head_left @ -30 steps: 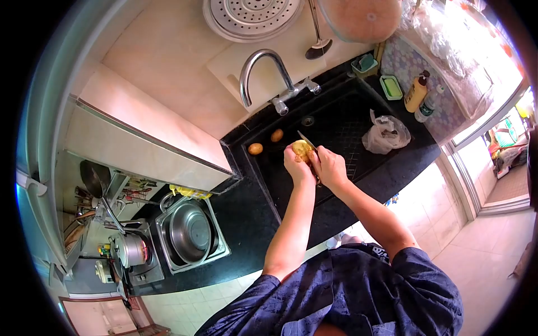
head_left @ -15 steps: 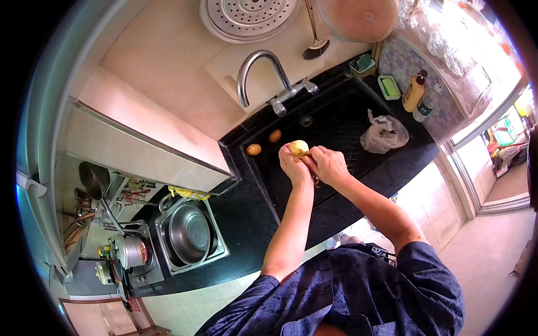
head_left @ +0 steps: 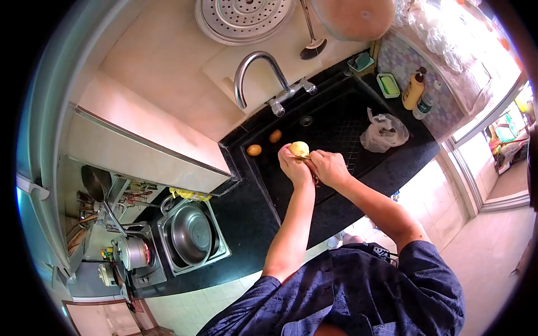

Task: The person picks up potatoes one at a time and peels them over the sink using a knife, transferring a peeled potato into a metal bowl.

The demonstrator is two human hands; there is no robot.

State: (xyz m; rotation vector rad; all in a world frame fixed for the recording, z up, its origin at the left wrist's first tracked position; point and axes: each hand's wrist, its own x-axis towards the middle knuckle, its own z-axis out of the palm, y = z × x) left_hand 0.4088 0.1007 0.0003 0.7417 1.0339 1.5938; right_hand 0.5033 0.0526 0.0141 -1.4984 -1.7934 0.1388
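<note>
Over the black sink, my left hand [head_left: 294, 168] is closed around a partly peeled potato [head_left: 299, 148], whose pale yellow flesh faces up. My right hand [head_left: 329, 167] is closed against the near side of that potato. Something thin shows between its fingers and the potato, too small to name. Brown scraps that look like peel hang below the hands. Two unpeeled potatoes lie farther left in the sink, one potato [head_left: 254, 150] by the left wall and another potato [head_left: 275, 136] nearer the faucet.
A chrome faucet [head_left: 260, 56] arches over the back of the sink [head_left: 330, 120]. On the right sit a plastic bag [head_left: 384, 133], a soap dish [head_left: 388, 85] and two bottles, one a yellow pump bottle [head_left: 413, 89]. Metal basins [head_left: 193, 232] stand left, with a pot [head_left: 133, 252] beyond.
My right hand and the thin thing in it have shifted slightly against the potato. My left hand keeps its hold, and the view has moved a little.
</note>
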